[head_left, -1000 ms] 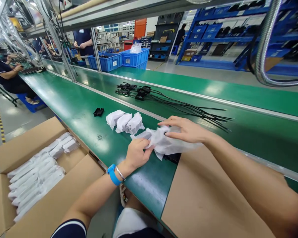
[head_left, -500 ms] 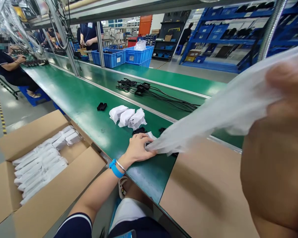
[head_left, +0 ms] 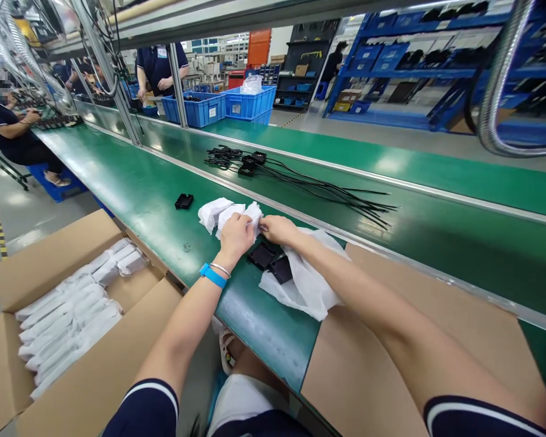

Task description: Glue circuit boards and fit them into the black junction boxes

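On the green bench, my left hand is closed on the nearest of three white-wrapped packages. The fingertips of my right hand pinch the right end of that same package. The other wrapped packages stand just to its left. Below my right wrist lie two black plastic housings, one partly on a crumpled translucent white bag. My right forearm crosses over the bag and hides part of it. Another black plastic piece sits farther left.
An open carton at lower left holds rows of white-wrapped packages. Cardboard covers the bench at right. Black cables lie beyond the metal rail. Blue bins stand at the back. Co-workers sit at far left and stand behind the bench.
My right hand has come down from the upper right, leaving the white bag spread on the bench. My left hand has moved up and left from the bag's edge to the wrapped package.
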Demonstrator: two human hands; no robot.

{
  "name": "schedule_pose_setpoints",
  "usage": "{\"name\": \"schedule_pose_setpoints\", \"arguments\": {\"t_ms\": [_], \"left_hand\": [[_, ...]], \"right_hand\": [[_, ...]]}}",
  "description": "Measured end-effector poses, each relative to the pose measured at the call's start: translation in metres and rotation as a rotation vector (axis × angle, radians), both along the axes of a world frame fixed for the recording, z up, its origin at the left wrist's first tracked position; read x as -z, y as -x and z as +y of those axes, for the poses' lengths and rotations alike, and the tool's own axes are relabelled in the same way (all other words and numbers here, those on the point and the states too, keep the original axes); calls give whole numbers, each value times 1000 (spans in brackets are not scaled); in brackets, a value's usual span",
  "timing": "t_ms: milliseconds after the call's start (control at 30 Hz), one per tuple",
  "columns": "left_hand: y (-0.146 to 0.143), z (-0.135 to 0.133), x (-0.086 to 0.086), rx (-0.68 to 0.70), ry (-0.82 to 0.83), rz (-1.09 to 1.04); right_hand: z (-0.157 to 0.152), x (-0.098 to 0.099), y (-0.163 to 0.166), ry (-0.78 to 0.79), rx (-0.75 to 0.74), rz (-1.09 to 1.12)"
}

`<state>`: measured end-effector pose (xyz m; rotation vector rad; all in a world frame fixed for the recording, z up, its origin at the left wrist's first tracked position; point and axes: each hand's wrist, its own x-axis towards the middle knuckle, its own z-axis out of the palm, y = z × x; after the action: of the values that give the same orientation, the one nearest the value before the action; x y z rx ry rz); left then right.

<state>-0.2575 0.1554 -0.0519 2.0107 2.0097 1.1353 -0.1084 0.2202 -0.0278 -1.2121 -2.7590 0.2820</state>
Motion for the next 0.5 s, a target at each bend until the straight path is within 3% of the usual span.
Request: {"name": "schedule_pose_setpoints", "arguments": {"t_ms": [67,133,233,333,500], "left_hand": [[3,-5,1,-23,-15,-23],[5,-10,-2,-31,-45,-46],[2,-10,-7,-5,-99,-74],[-8,-3,-8,-60,-50,-70],[-24,3,0,-105,18,-22]], "right_hand": [[2,-4,-3,10,-41,66],[5,-25,-7,-10,-72,177],[9,-74,-4,-56,-71,378],[10,-124,9,46,-118,680],[2,-188,21,84,-80,1036]]}}
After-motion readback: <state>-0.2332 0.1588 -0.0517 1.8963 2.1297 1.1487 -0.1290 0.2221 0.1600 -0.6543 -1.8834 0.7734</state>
